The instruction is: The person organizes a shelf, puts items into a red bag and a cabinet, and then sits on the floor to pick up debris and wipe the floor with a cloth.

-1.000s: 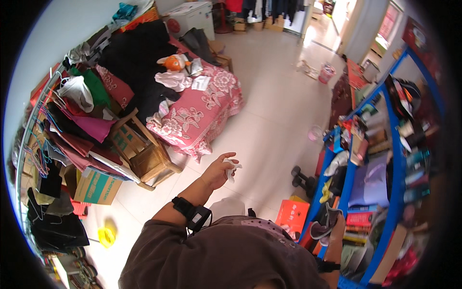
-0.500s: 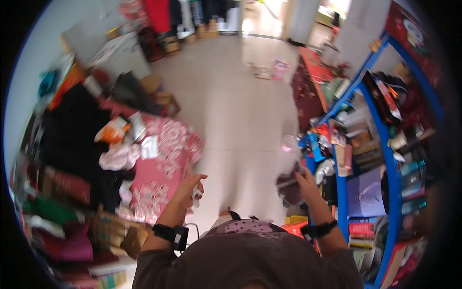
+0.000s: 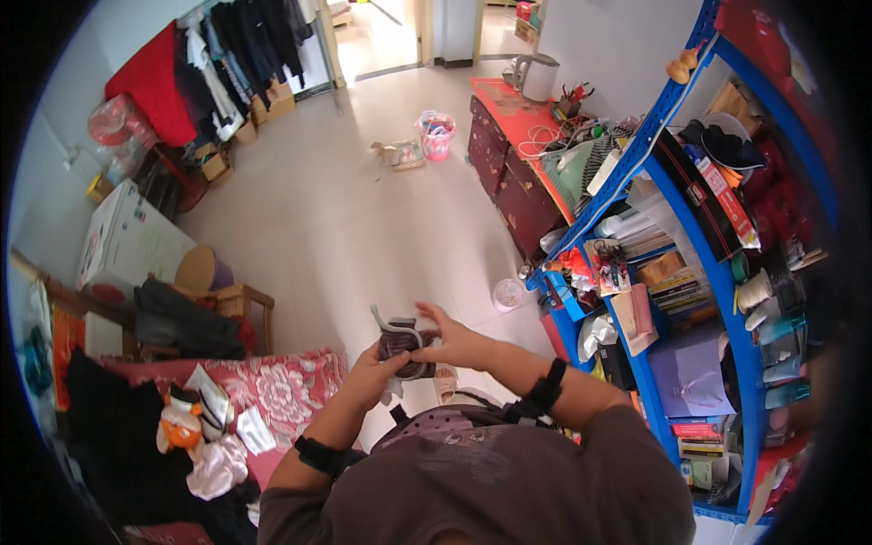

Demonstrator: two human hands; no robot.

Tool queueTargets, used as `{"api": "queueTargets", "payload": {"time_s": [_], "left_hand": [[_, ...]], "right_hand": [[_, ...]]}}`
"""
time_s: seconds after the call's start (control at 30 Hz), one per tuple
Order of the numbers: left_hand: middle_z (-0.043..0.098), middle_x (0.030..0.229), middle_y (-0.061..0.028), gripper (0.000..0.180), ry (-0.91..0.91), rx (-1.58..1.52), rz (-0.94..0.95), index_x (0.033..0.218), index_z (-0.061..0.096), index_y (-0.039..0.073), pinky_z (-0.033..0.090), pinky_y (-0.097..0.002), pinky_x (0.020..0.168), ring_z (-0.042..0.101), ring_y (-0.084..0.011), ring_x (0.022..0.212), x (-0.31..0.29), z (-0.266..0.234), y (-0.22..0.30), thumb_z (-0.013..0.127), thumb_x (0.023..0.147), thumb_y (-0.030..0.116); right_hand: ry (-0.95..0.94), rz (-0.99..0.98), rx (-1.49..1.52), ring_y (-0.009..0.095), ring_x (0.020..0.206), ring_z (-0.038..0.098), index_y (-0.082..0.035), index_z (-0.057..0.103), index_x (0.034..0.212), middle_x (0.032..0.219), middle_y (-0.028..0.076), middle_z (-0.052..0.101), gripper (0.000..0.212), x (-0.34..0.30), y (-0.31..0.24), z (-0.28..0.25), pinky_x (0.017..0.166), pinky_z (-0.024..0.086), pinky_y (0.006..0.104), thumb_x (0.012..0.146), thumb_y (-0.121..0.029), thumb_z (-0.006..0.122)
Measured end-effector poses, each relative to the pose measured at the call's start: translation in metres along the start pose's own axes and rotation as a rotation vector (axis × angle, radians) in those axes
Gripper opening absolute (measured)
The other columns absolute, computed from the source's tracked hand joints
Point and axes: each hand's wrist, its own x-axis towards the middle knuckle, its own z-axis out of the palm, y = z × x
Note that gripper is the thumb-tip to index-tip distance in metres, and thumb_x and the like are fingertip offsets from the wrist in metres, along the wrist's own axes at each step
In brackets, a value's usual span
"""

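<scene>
A folded cloth piece [image 3: 398, 340], dark brown with stripes and pale grey edging, is held up in front of my body. My left hand [image 3: 371, 371] grips it from the lower left, thumb pressed across its front. At its right side is my right hand [image 3: 451, 342], with the index finger stretched out and the fingers apart; its thumb side meets the cloth. A bit of pale material [image 3: 392, 392] hangs below my left hand. What kind of cloth article it is, I cannot make out.
On the left stands a bed with a pink floral cover [image 3: 286, 386], holding clothes and a plush toy [image 3: 182, 427]. Blue shelving [image 3: 740, 363] packed with books and boxes rises on the right. Ahead are a red-topped cabinet [image 3: 509, 113], a pink bucket [image 3: 436, 145] and a small round tub [image 3: 508, 293].
The cloth piece has gone from my right hand on the right to between both hands, now in my left. My hands have come together. The view has turned to the right.
</scene>
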Motion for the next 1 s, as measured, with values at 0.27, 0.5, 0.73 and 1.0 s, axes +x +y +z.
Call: {"api": "queueTargets", "payload": {"time_s": [0.27, 0.5, 0.73, 1.0], "left_hand": [[0.048, 0.109, -0.0090, 0.044, 0.221, 0.142, 0.141, 0.116, 0.037, 0.001, 0.039, -0.0292, 0.084, 0.048, -0.0175, 0.098, 0.091, -0.082, 0.082, 0.055, 0.076, 0.007], [0.056, 0.094, -0.0063, 0.028, 0.201, 0.159, -0.040, 0.102, 0.049, 0.002, 0.042, -0.0291, 0.079, 0.053, -0.0165, 0.088, 0.197, -0.159, 0.172, 0.055, 0.075, 0.009], [0.057, 0.079, 0.0003, 0.020, 0.447, 0.080, -0.224, 0.091, 0.053, 0.011, 0.037, -0.0257, 0.043, 0.053, -0.0119, 0.066, 0.290, -0.267, 0.242, 0.058, 0.073, 0.019], [0.054, 0.070, 0.0026, 0.016, 0.463, 0.041, -0.285, 0.082, 0.052, 0.015, 0.029, -0.0226, 0.039, 0.047, -0.0100, 0.055, 0.412, -0.322, 0.290, 0.060, 0.073, 0.024]], "right_hand": [[-0.287, 0.076, -0.149, 0.018, 0.090, 0.052, -0.003, 0.045, 0.110, 0.102, 0.012, 0.054, 0.037, 0.159, -0.064, -0.038, 0.075, 0.044, 0.0285, 0.076, -0.011, 0.056], [-0.268, -0.231, -0.498, 0.025, 0.092, 0.052, -0.005, 0.048, 0.110, 0.111, 0.016, 0.047, 0.037, 0.297, -0.104, -0.050, 0.081, 0.041, 0.0337, 0.074, -0.014, 0.055], [0.126, 0.060, -0.594, 0.021, 0.087, 0.055, -0.007, 0.050, 0.110, 0.100, 0.012, 0.056, 0.035, 0.365, -0.130, -0.188, 0.076, 0.044, 0.0296, 0.078, -0.022, 0.053], [0.572, 0.211, -0.585, 0.014, 0.074, 0.056, 0.001, 0.053, 0.099, 0.089, 0.009, 0.059, 0.027, 0.354, -0.223, -0.354, 0.064, 0.045, 0.0256, 0.077, -0.015, 0.055]]}}
